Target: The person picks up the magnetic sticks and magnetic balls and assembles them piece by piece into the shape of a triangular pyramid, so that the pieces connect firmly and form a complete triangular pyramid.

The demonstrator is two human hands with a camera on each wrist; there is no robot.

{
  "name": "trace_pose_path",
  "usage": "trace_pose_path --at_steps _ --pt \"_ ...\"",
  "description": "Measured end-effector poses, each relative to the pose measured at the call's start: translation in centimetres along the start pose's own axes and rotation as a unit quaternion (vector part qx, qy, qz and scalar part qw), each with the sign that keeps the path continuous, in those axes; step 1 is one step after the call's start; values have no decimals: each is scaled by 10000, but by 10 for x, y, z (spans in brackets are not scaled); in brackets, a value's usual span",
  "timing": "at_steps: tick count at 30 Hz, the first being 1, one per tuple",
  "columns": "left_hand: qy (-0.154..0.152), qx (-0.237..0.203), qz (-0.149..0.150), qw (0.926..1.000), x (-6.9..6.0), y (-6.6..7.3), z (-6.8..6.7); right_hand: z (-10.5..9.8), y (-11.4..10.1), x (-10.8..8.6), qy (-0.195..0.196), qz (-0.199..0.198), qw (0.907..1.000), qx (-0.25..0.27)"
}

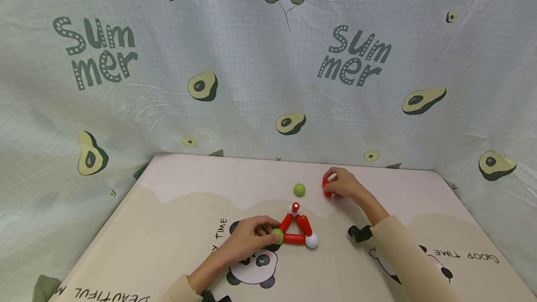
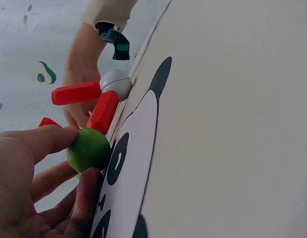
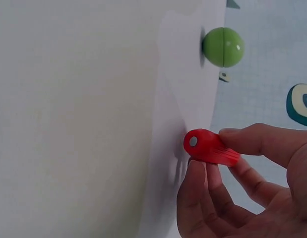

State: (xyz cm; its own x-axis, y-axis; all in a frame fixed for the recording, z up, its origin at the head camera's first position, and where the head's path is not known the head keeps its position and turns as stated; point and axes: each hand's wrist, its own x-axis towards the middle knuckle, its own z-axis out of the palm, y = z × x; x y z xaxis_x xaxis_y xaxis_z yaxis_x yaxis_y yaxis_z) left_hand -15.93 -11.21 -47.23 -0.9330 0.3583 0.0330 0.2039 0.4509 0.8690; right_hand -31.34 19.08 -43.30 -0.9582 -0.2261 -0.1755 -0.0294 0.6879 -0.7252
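Note:
My left hand (image 1: 247, 239) pinches a green ball (image 1: 277, 236) between thumb and fingers. That ball is one corner of a flat triangle of red magnetic rods (image 1: 295, 238). A white ball (image 1: 312, 241) forms the right corner. At the far corner a red rod (image 1: 295, 207) points up from another, mostly hidden white ball. Farther back, my right hand (image 1: 344, 184) pinches a loose red rod (image 3: 210, 147); its end shows a round metal spot in the right wrist view. A loose green ball (image 1: 299, 189) lies left of the right hand.
The table (image 1: 189, 176) has a printed cover with pandas and lettering. Behind it hangs a pale curtain (image 1: 247, 50) with avocado prints. Dark straps (image 1: 360, 233) hang at both wrists.

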Motion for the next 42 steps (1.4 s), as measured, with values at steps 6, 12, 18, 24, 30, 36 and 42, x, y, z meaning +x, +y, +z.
trace_pose_path --at_steps 6,12,18,24,30,36,42 --pt "1 -54 -42 10000 2 0 1 -5 -4 -7 48 -168 9998 115" --pt "-3 -119 -94 9999 3 0 1 -9 -18 -24 79 -590 9978 304" --pt "10 -153 -127 9998 3 2 1 -9 -35 -47 70 -1086 9932 411" --pt "24 -134 -137 9998 4 2 2 -9 -48 -67 127 -1356 9897 443" --pt "44 -126 -110 9998 4 1 2 -6 -61 -89 114 -1659 9844 580" --pt "4 -113 -101 9999 3 0 0 5 -73 -105 -20 -2056 9761 704" --pt "-39 -167 -82 9998 3 -2 0 21 -80 -113 -226 -2231 9716 754"
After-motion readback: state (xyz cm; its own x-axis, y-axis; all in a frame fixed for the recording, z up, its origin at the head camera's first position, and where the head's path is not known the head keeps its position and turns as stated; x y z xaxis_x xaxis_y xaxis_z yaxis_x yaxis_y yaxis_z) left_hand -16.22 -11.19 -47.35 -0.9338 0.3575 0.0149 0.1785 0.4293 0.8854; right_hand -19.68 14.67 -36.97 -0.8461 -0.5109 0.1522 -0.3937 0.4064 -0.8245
